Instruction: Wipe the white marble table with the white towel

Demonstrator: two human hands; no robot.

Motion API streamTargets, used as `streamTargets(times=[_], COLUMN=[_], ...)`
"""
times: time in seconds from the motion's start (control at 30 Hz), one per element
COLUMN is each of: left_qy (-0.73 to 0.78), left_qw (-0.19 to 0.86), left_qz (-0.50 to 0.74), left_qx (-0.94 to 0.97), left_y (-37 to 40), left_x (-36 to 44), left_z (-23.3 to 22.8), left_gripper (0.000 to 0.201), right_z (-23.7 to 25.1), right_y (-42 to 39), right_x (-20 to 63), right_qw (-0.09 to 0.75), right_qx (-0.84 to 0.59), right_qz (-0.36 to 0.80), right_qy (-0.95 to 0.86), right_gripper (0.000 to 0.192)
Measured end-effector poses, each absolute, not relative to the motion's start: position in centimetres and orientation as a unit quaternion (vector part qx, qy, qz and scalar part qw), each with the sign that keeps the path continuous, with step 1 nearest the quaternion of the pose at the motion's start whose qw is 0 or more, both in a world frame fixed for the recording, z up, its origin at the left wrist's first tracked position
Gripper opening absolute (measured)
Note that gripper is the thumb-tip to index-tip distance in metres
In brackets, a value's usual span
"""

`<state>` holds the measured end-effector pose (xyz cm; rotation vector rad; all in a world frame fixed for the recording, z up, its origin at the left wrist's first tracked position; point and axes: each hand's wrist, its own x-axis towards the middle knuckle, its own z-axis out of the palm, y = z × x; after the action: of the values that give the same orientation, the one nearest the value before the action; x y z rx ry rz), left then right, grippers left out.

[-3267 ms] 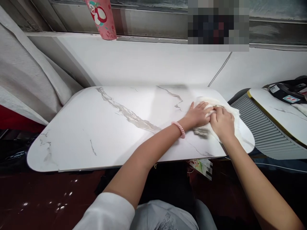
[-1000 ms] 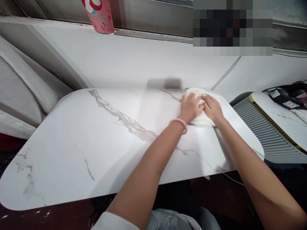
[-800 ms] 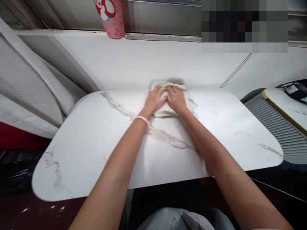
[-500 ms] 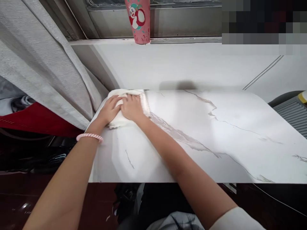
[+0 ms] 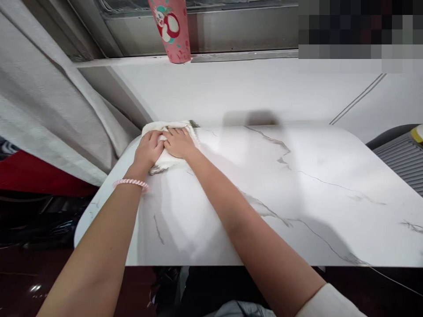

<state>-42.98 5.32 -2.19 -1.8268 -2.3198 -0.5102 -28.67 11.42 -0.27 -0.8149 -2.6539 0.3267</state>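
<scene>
White cloth lies rumpled left of the frame's centre, at the far edge of the marbled table. The left hand and right hand rest on it side by side, palms down, fingers a little spread; whether they pinch any fabric, I can't tell. A pink bracelet sits just below the left hand. At upper left hangs a pale curtain, near a pink cup at the top.

White wall under window frame, pale curtain at left, glossy dark-red floor, ribbed grey panel at right
</scene>
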Motion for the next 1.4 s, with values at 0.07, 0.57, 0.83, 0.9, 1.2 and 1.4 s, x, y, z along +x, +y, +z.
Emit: streamTargets(times=[0.07, 0.57, 0.83, 0.9, 1.2, 1.4], left_qy=[-0.768, -0.683, -0.593, -0.584, -0.556, -0.592], left_qw=[0.065, -0.044, -0.101, -0.111, -0.143, -0.097], left_qz=[-0.182, -0.163, -0.156, -0.160, -0.184, -0.190], left_qx=[-0.611, -0.711, -0.783, -0.788, -0.798, -0.777], left_y=[8.0, 17.8, 19.6, 19.8, 20.4, 18.2], left_x=[-39.5, -2.8, 6.1, 6.6, -0.4, -12.4], left_z=[-2.5, -0.5, -0.3, -0.3, -0.4, -1.0], left_gripper=[0.044, 0.052, 0.053, 0.052, 0.049, 0.049], right_z=[-0.5, -2.7, -2.5, -2.4, -2.1, -1.8], right_y=[13.4, 24.0, 21.9, 21.5, 20.9, 18.9], right_x=[-25.4, 11.5, 21.4, 21.8, 13.5, 1.0], right_qw=[0.174, 0.241, 0.252, 0.250, 0.212, 0.220], right_qx=[-0.306, -0.402, -0.525, -0.549, -0.603, -0.588], right_qz=[0.100, 0.068, 0.037, 0.029, -0.032, 0.006], right_qy=[-0.931, -0.881, -0.812, -0.797, -0.768, -0.779], right_gripper=[0.046, 0.050, 0.046, 0.046, 0.045, 0.043])
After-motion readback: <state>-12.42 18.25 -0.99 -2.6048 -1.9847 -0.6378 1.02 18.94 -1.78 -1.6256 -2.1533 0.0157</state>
